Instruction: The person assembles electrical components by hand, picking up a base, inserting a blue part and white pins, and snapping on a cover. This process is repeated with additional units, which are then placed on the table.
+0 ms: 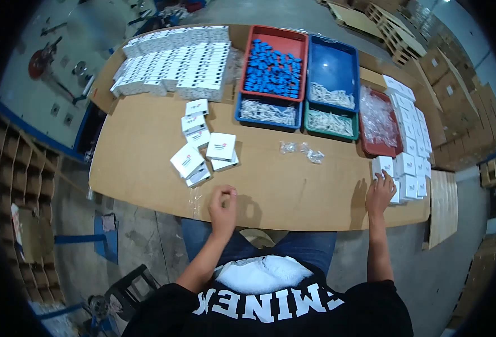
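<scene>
My right hand (381,194) is at the right end of the table, its fingers closed on a small white box (382,165) at the near left corner of a stack. Near the front edge, left of centre, my left hand (222,210) is raised with its fingers curled in, and nothing shows in it. Beyond it lies a loose group of flat white boxes (221,146) with small print on top. Several small clear bags (315,156) with white pieces lie mid-table.
Rows of white boxes (197,67) fill the back left. At the back stand a red tray of blue parts (273,70), blue trays (332,62) and a green tray (331,123) with white pieces. A red tray (378,123) of clear bags adjoins the stacked white boxes (408,135).
</scene>
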The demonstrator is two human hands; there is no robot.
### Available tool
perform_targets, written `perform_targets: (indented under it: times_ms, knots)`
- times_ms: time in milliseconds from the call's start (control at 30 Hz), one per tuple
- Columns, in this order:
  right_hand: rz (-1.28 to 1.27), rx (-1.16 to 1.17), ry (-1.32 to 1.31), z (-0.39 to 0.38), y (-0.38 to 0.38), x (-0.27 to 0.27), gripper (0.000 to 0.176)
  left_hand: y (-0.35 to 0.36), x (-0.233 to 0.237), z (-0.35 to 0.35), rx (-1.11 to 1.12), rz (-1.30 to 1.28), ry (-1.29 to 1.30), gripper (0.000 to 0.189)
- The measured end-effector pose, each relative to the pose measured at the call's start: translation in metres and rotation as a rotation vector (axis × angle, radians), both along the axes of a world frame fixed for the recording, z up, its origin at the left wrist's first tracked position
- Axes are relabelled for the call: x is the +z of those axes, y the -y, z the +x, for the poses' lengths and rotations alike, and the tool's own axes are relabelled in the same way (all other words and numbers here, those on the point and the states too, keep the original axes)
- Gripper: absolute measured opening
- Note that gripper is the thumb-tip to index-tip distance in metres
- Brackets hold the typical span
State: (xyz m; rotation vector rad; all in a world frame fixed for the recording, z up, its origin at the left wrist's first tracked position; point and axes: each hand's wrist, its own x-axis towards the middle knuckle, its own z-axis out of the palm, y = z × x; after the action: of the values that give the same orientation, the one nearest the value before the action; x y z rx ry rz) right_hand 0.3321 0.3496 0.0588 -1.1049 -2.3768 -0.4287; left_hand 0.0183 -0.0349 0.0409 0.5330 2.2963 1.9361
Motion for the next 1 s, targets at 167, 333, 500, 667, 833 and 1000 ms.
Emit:
perform_targets:
  times_ms: [167, 333, 500, 667, 833, 1000]
  knots:
    - [-0.761, 0.119, -0.402, -0.131, 0.099, 0.012, 0.03, 0.014, -0.029, -0.022, -0.077, -0.009, 0.064, 0.009]
    - [-0.991, 0.503, -0.291, -0.305, 0.194, -0.007, 0.061, 0.009, -0.061, 0.007, -0.325, -0.212, 0.108, 0.01]
    - [-0.802, 0.424, -0.036, -0.397, 0.24, -0.014, 0.074, 0.009, -0.062, 0.01, -0.267, 0.169, 0.359, 0.011]
    - [-1.006, 0.417, -0.098, -0.399, 0.204, -0.032, 0.08, 0.018, -0.06, 0.004, -0.238, 0.308, 0.455, 0.011]
    - [-1.177, 0.606, -0.473, -0.351, 0.157, -0.04, 0.081, 0.011, -0.058, 0.0, -0.254, 0.228, 0.478, 0.031]
    - [-1.629, 0.736, -0.228, -0.234, 0.168, -0.01, 0.069, 0.004, -0.009, 0.005, -0.351, 0.378, 0.965, 0.058]
